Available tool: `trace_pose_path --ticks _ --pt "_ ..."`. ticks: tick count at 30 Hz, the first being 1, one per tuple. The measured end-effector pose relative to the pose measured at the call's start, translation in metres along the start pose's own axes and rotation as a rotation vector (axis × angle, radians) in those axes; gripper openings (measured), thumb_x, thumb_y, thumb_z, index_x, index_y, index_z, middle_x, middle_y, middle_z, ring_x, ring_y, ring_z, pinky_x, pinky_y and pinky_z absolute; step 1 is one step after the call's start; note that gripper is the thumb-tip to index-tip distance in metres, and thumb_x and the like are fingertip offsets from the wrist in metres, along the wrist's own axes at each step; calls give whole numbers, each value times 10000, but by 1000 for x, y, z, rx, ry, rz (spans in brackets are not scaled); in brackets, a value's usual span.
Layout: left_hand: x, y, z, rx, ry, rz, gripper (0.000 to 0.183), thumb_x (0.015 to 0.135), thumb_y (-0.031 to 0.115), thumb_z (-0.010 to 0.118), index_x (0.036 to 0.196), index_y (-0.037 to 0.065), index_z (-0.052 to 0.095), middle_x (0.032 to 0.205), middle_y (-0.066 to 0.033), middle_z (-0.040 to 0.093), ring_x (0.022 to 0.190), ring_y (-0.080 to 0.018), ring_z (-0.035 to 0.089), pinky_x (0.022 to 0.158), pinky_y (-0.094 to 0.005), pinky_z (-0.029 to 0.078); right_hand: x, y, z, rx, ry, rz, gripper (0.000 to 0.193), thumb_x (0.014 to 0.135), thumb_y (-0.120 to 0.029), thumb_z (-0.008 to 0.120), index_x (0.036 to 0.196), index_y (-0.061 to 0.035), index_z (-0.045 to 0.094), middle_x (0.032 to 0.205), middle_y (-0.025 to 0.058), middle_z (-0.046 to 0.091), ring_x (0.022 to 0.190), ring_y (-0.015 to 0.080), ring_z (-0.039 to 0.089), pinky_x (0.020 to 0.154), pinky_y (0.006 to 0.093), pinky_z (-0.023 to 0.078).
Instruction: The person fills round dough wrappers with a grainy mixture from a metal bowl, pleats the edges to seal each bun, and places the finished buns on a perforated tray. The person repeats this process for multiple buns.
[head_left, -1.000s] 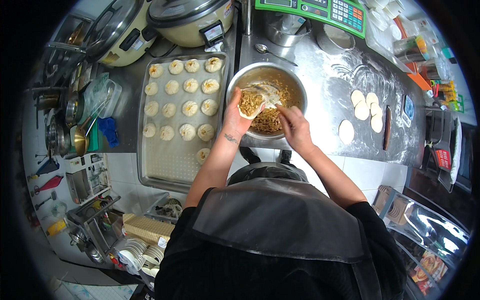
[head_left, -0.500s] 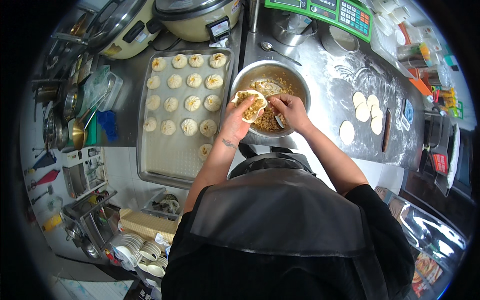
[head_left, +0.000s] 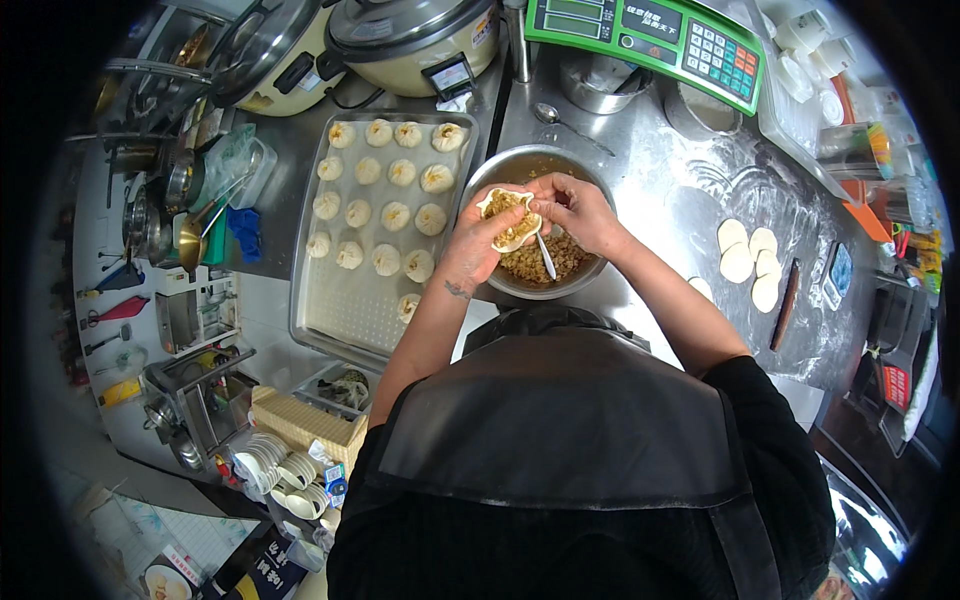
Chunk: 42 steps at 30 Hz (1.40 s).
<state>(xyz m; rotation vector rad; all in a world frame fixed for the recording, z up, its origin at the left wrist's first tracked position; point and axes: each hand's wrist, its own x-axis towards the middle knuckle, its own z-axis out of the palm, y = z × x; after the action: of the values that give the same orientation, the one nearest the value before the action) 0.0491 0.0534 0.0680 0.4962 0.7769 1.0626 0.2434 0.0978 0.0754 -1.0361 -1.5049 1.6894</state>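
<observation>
Wrapper [head_left: 516, 243]: Laden with filling [head_left: 500, 204], it lies spread between two hands above the bowl's left half; probably soft, fairly light and easily torn, its loaded middle best borne from beneath, its pale rim pinched lightly.
Left hand [head_left: 477, 236]: Cups the wrapper from the left, thumb laid over the filling.
Right hand [head_left: 582, 212]: Fingers draw narrow, pinching the wrapper's right rim; their tips are partly hidden.
Spoon [head_left: 548, 258]: Slants in the bowl below the right hand; whether any finger grips it cannot be told.
Bowl [head_left: 536, 162]: Steel, with more filling inside; its rim rises around the work and could catch a low sideways move.
Tray [head_left: 340, 308]: Just left of the bowl, its raised edge between; buns [head_left: 401, 172] line the far rows, and the perforated near end offers room.
Counter [head_left: 640, 145]: Steel, floured toward the right, where rounds [head_left: 738, 262] and a rolling pin [head_left: 785, 305] lie; a scale [head_left: 650, 42] bounds the far side.
</observation>
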Motion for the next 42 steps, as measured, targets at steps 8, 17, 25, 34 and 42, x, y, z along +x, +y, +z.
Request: trace_pose_path --ticks 8,17,25,34,42 --pt "11 4 16 76 -8 -43 325 941 49 647 1246 35 536 1140 -72 631 1000 -179 664 769 -378 623 -2 -12 -23 -359 113 -283 97 924 -58 656 997 5 665 842 99 627 618 158 622 626 285 507" --pt "7 0 11 43 -9 -103 263 1026 146 547 1262 32 530 1115 -74 640 997 -167 670 801 -408 628 -3 -18 -24 -342 13 -223 111 900 -38 671 996 16 666 863 115 632 645 180 652 613 315 529" --pt "2 7 6 193 -53 -134 269 1014 137 565 1252 15 539 1113 -65 643 966 -151 680 754 -353 635 1 -30 -17 -375 -103 -144 114 928 -30 640 1029 23 642 894 108 624 707 169 650 622 303 531" --pt "1 21 5 453 -148 -215 293 1012 126 573 1277 6 542 1127 -49 640 1005 -105 635 857 -273 544 4 -28 -9 -312 -98 -101 86 904 -40 652 970 14 645 911 148 613 790 271 645 703 377 535" --pt "-10 25 15 214 1 -158 288 1025 175 562 1254 1 569 1120 -46 652 1021 -86 623 867 -265 523 6 -40 -18 -558 -120 -339 100 882 -47 673 966 4 651 860 148 630 814 306 641 731 394 520"
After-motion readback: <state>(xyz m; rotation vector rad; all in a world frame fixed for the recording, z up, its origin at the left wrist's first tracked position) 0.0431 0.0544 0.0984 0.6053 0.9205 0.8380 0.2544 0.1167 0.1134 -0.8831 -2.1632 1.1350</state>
